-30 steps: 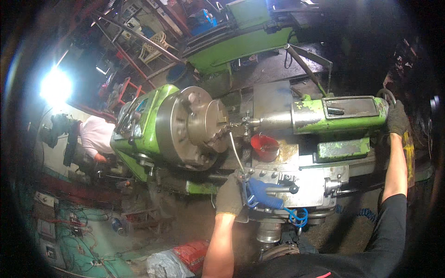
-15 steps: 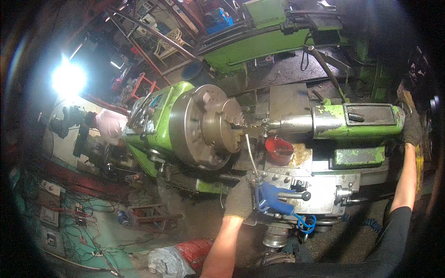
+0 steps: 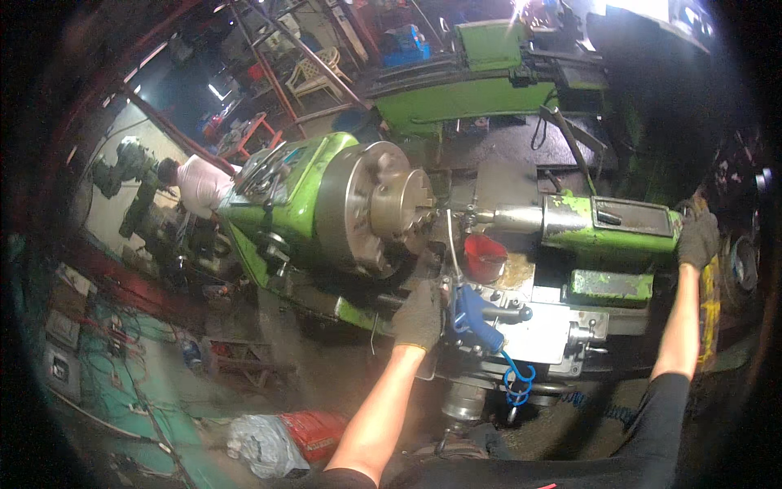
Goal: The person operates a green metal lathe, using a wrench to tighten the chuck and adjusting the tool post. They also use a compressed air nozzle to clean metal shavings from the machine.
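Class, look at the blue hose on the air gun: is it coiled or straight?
Coiled: the blue hose shows loops just below the air gun's handle.

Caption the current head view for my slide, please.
Green lathe: gloved left hand at a blue nozzle gun, gloved right hand at the end of the tailstock.

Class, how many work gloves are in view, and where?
2: one on the left hand, beside the blue air gun; one on the right hand, at the green tailstock. Others may be hidden.
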Demonstrator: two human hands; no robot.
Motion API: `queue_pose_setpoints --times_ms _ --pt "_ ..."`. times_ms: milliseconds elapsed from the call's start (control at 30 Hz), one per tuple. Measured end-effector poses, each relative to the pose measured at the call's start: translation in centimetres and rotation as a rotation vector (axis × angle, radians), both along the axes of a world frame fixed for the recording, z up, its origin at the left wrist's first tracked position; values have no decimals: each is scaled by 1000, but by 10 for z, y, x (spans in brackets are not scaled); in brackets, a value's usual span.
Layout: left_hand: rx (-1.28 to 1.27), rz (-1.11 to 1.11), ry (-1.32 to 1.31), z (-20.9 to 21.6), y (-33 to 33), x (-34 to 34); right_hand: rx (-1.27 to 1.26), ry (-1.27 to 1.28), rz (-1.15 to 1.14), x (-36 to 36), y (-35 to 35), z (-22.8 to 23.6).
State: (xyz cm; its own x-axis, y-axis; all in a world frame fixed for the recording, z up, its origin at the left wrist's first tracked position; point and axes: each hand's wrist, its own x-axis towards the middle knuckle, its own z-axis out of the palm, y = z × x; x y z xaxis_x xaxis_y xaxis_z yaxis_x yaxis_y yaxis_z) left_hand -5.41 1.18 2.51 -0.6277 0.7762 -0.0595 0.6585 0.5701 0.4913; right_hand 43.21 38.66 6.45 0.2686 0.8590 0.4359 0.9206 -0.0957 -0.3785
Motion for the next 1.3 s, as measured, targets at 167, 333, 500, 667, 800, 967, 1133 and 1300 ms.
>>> queue_pose_setpoints --times_ms 167,333,500,667,800,967,1133,1300 --pt "574 176 8 -51 -50 -6 447 20 167 -98 -70 -52" --pt "140 364 -204 -221 -169 -85 341 399 798 -250 -237 4" --pt "-266 610 -389 -269 -210 -140 156 152 742 -307 -255 2" --pt "-440 572 -374 -357 -229 -211 109 -386 457 -316 -275 12" --pt "-566 409 -242 -513 -272 -275 -142 -332 277 -320 -265 8" --pt "-205 202 -766 -589 -285 -338 -166 -287 237 -304 -266 -11" --pt "-185 857 -1462 -490 -238 -288 -169 -338 141 -315 -266 4" --pt "-4 876 -1493 -428 -234 -289 -212 -327 42 -321 -268 3"
